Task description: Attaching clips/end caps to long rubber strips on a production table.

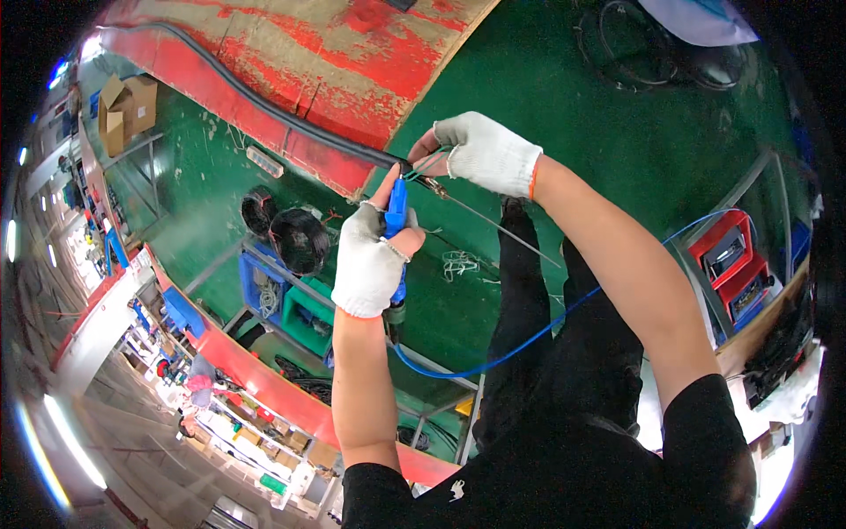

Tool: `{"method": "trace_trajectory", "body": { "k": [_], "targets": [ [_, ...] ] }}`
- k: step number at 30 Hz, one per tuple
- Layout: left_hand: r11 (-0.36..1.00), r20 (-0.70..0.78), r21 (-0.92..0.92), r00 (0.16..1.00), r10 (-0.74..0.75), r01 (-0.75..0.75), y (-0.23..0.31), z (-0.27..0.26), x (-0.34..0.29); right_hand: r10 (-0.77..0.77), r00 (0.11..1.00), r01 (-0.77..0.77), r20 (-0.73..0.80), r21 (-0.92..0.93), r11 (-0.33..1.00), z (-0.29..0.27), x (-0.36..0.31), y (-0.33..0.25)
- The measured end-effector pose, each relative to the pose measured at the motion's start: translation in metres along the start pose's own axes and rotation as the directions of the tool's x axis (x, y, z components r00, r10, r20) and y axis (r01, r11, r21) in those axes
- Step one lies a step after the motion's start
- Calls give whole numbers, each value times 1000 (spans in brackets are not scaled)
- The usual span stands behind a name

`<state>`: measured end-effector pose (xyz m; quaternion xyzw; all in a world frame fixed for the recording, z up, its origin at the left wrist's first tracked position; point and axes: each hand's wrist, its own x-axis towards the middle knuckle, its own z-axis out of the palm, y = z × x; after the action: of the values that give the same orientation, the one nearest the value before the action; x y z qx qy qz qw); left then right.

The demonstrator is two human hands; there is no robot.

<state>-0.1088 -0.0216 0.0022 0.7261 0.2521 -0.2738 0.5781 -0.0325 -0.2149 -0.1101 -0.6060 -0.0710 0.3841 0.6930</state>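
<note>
While the gloved left hand (pixel 370 264) grips a blue-handled tool (pixel 396 212) upright, its blue hose (pixel 493 357) trailing below, the gloved right hand (pixel 483 154) pinches the black cable (pixel 264 110) end over the red counter (pixel 352 53), an open cardboard box (pixel 128 110) far left.

A green floor (pixel 564 97) is covering most of the view; a worn board with flaking red paint (pixel 308 53) is lying across the top; an open cardboard box (pixel 123 110) is standing upper left; blue and green bins (pixel 291 304) are sitting in a metal frame; red crates (pixel 736 264) are resting at right; ceiling strip lights (pixel 70 454) are glaring lower left.
</note>
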Motion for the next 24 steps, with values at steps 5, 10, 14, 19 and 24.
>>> {"method": "trace_trajectory", "body": {
  "k": [5, 10, 14, 19, 24],
  "targets": [
    [956, -67, 279, 991, 113, -90, 2, 8, -2, 78, 997, -78, 11, -19, 997, 0, 8, -12],
    [798, -161, 583, 940, 299, -154, -7, 25, -21, 329, 929, -363, 170, 240, 900, 12, 16, -21],
    [700, -151, 680, 894, 423, -217, -28, 29, -29, 273, 940, -332, 204, 378, 864, 20, 12, -16],
    [603, -144, 743, 810, 568, -290, -58, 25, -25, 315, 932, -354, 180, 260, 898, 29, 15, -24],
    [594, -148, 745, 792, 592, -304, -66, 27, -15, 194, 979, -194, 58, -1, 981, 35, 25, -9]
  ]
}}
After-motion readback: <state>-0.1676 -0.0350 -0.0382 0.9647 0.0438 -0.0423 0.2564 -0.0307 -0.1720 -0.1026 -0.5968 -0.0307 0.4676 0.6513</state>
